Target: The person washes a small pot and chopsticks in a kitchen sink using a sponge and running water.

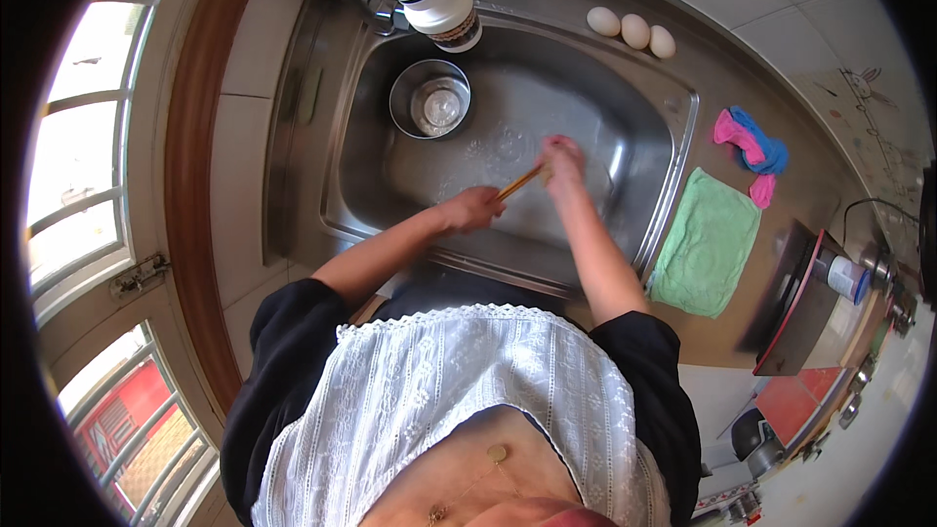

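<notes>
Over the steel sink point(625, 215) my two hands hold a pair of wooden chopsticks point(518, 182) slantwise between them. My left hand point(475, 209) is closed round their lower-left end. At the upper-right end, my right hand point(561, 162) has its fingers wrapped round them, slightly blurred by motion. A round metal pot point(399, 101) stands in the sink's far left part, with what looks like a little water at its bottom. The white-and-black faucet head point(437, 2) hangs just behind that pot.
Three eggs point(634, 31) lie in a row on the ledge behind the sink. To the right are a green cloth point(707, 244), a pink-and-blue cloth point(753, 144) and a dark cooktop with a red edge point(793, 303). A barred window point(93, 141) is on the left.
</notes>
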The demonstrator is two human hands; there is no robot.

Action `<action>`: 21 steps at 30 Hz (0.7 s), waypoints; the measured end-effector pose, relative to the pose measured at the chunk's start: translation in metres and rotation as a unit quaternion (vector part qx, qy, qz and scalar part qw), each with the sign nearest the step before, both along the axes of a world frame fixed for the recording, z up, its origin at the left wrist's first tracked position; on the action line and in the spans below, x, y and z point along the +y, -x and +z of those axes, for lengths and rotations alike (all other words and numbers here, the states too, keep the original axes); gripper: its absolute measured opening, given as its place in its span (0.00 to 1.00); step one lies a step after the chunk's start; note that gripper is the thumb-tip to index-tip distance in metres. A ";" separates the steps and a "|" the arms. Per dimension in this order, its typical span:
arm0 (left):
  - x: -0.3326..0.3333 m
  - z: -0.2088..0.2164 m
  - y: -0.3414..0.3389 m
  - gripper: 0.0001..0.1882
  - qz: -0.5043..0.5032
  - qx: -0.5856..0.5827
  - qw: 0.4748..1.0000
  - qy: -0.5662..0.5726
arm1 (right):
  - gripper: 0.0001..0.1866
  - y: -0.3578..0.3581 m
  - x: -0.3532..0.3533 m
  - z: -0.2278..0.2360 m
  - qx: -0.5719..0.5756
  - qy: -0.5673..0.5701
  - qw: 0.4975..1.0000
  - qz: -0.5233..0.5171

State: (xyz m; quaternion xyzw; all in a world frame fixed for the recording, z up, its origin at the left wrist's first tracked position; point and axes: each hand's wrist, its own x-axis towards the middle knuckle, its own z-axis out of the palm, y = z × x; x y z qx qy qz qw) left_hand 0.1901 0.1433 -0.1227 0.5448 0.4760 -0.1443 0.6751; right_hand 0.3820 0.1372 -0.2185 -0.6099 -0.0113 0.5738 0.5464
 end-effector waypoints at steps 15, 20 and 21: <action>0.029 0.057 0.041 0.09 -0.008 0.019 0.813 -0.582 | 0.22 -0.002 -0.049 0.015 -0.190 -0.045 0.943 0.271; 0.069 0.018 0.054 0.12 -0.087 0.107 0.735 -0.664 | 0.27 -0.019 -0.049 0.007 -0.534 0.019 0.751 0.388; 0.075 0.011 0.057 0.11 -0.117 0.139 0.751 -0.635 | 0.29 -0.021 -0.049 0.010 -0.620 0.041 0.686 0.379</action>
